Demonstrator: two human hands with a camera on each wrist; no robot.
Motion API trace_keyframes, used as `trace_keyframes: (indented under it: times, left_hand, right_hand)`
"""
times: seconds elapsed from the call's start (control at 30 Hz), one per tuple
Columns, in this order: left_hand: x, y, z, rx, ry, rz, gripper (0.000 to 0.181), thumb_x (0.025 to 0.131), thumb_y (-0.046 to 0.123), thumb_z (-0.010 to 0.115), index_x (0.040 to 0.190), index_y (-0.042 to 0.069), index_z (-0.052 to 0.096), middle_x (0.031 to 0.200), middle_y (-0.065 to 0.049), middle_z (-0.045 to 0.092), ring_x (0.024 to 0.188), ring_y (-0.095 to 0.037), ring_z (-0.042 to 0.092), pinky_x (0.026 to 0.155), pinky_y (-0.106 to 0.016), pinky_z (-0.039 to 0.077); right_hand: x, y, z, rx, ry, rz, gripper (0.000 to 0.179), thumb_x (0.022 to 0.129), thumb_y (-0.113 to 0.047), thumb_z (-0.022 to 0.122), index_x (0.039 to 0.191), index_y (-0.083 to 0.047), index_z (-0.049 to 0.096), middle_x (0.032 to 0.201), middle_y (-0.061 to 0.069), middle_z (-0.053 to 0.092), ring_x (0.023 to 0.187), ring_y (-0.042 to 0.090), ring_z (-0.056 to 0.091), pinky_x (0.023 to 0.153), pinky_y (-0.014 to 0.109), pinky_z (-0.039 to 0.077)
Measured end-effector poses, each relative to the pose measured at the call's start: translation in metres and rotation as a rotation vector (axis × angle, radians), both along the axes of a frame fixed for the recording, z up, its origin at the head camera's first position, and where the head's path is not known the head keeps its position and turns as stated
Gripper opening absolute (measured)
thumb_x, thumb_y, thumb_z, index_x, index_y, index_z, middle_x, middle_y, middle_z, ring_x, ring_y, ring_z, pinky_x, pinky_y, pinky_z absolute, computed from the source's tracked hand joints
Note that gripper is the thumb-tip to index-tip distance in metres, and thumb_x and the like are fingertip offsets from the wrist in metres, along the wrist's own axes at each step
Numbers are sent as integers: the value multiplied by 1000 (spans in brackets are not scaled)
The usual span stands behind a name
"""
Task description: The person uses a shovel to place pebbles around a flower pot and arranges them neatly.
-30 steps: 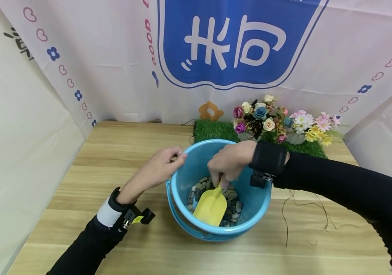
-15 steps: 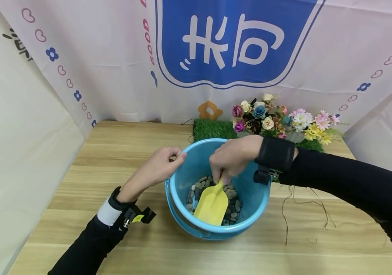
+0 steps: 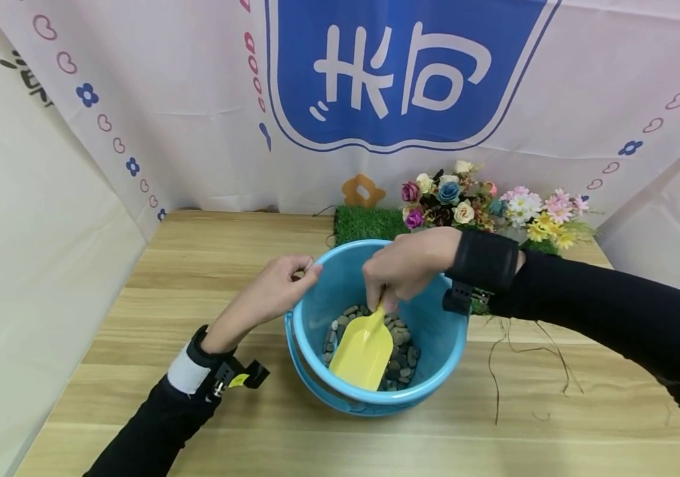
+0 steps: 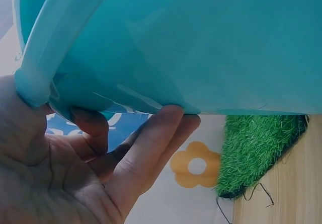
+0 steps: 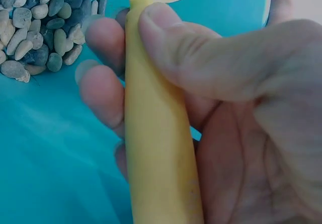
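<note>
A light blue bucket (image 3: 444,338) stands on the wooden table, with grey and tan pebbles (image 3: 403,338) at its bottom. My left hand (image 3: 274,288) holds the bucket's left rim; in the left wrist view its fingers (image 4: 146,148) press against the outer wall, close to where the bucket's handle (image 4: 60,27) joins. Inside the bucket, a yellow toy shovel (image 3: 364,351) tilts with its blade down over the pebbles. My right hand (image 3: 408,265) reaches in over the rim and grips the shovel's handle (image 5: 158,133), thumb along one side. The blade hides some pebbles.
Behind the bucket lies a green artificial grass mat (image 3: 370,223). On it stand mixed roses (image 3: 450,199) and pink, white and yellow flowers (image 3: 545,215). Thin brown strands (image 3: 495,384) lie on the table (image 3: 197,265) to the right. A printed cloth (image 3: 209,146) hangs behind.
My right hand has shifted slightly up and to the right, still gripping the shovel. The shovel blade has swung a little to the left in the last half second. The left hand keeps its place.
</note>
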State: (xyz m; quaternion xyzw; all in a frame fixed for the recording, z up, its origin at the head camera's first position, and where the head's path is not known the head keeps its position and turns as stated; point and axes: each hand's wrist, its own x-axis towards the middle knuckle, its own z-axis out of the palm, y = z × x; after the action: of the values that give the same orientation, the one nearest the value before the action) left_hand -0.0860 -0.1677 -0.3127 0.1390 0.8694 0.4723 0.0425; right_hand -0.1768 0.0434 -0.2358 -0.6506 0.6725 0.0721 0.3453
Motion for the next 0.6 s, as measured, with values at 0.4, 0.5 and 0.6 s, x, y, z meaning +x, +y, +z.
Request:
trace_keyframes:
  times: [0.4,0.5,0.6]
  left_hand:
    - [1,-1,0,5,-9,-20,30,100,25,40,77,7,47,69,-7,55,62,-13,63,53,-28,56]
    - [1,0,0,17,-14,-22,30,100,25,40,77,7,47,71,-8,58,63,-13,64,54,-28,56]
    - [1,0,1,21,-17,-21,30,100,25,39,78,7,48,74,-9,60,64,-14,64,53,-28,56]
  right_hand:
    - [16,-21,-22,46,350,-141,16,86,-8,61,74,-17,55,61,-7,43,52,9,35,47,22,29]
    - [21,-25,-28,91,379,-161,9,88,-8,59,84,-15,56,66,-5,44,53,10,37,48,23,32]
    - [24,-28,-33,122,384,-156,4,91,-11,57,94,-14,59,69,-3,47,53,11,41,47,23,34]
